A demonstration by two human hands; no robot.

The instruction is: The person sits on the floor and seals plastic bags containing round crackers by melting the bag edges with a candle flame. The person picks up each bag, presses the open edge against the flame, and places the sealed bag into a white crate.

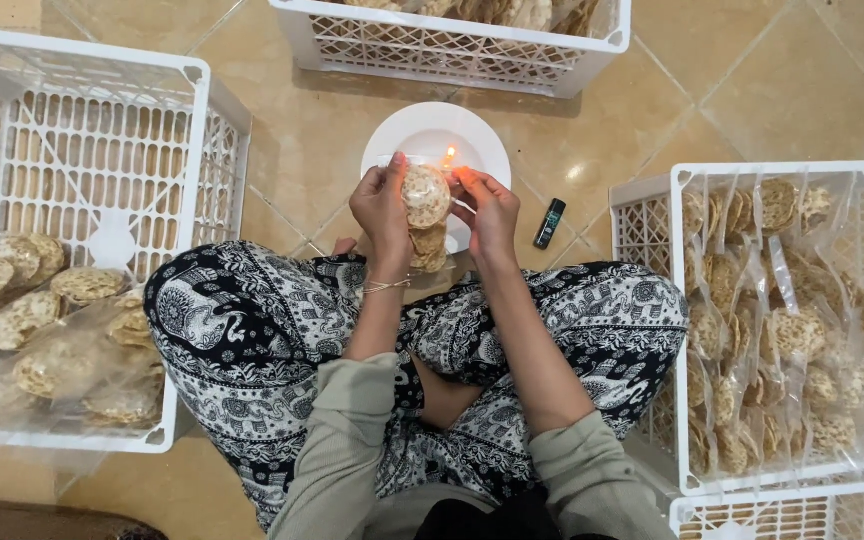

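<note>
Over plate (472, 135) and flame (448, 157): left hand (380, 205) and right hand (492, 208) grip one cracker bag (426, 205); left crate (72, 240) part-filled, right crate (652, 215) fuller.

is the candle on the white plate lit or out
Lit: a small orange flame glows above the white plate, right beside the cracker packet held in both hands.

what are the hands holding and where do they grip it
Both hands, left hand and right hand, hold a clear bag of round crackers by its upper end, one on each side, beside a small flame over the white plate.
</note>
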